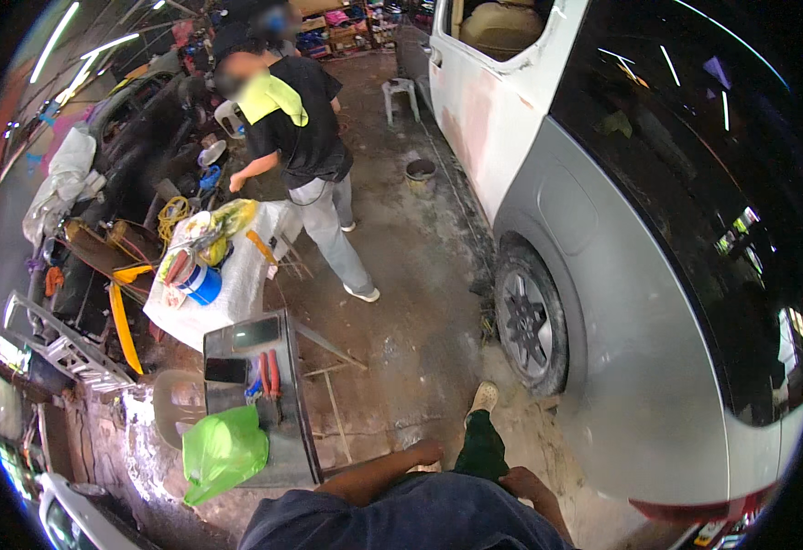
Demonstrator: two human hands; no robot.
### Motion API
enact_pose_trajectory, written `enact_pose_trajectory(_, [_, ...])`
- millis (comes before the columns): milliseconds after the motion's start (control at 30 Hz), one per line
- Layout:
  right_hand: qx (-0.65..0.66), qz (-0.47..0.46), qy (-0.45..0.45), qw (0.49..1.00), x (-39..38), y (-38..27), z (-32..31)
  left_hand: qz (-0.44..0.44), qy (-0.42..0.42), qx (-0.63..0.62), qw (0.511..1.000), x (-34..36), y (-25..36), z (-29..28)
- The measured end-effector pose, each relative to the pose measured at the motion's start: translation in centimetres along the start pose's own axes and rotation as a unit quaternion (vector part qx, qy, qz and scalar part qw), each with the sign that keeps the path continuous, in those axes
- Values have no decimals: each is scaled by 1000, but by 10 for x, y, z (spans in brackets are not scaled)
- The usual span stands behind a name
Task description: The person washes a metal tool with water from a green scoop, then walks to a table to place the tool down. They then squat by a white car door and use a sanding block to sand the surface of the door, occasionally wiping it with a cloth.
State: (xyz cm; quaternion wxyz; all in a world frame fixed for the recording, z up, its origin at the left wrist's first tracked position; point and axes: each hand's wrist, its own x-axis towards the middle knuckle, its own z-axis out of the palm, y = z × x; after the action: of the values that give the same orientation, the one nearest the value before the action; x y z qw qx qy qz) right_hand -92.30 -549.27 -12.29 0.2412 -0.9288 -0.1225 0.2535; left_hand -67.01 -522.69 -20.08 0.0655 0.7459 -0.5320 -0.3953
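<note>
My left hand hangs in front of my body, its fingers curled in and nothing showing in them. It is nearest to the dark-topped table on my left, apart from its edge. My right hand is low beside my green-trousered leg, and its fingers are too unclear to read. On the table lie red-handled pliers, a small blue item, a dark phone-like slab and a bright green plastic bag.
A grey-and-white van stands along my right, its rear wheel close by. Ahead left, a person in a black shirt stands beside a covered table with a blue tub. A bucket and a stool stand farther ahead.
</note>
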Motion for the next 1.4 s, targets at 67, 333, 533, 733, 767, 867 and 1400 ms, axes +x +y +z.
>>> enact_pose_trajectory(67, [103, 114, -32, 988, 24, 39, -53, -52, 34, -116, 991, 22, -11, -14])
enact_pose_trajectory(333, [173, 182, 87, 964, 136, 158, -235, -287, 72, -262, 918, 46, -91, -136])
enact_pose_trajectory(533, [211, 144, 59, 965, 242, 210, -381, -349, 279, -287, 847, 63, -104, -200])
enact_pose_trajectory(733, [234, -30, 78, 969, 313, 207, -452, -400, 236, -269, 844, 101, -120, -198])
enact_pose_trajectory(767, [244, -44, 71, 966, 327, 209, -457, -406, 231, -262, 844, 107, -132, -195])
enact_pose_trajectory(867, [249, -36, 33, 967, 371, 226, -470, -395, 219, -221, 865, 132, -171, -209])
enact_pose_trajectory(1400, [-199, 21, -260, 945, 570, 358, -445, -393, 146, -94, 903, 63, -512, -397])
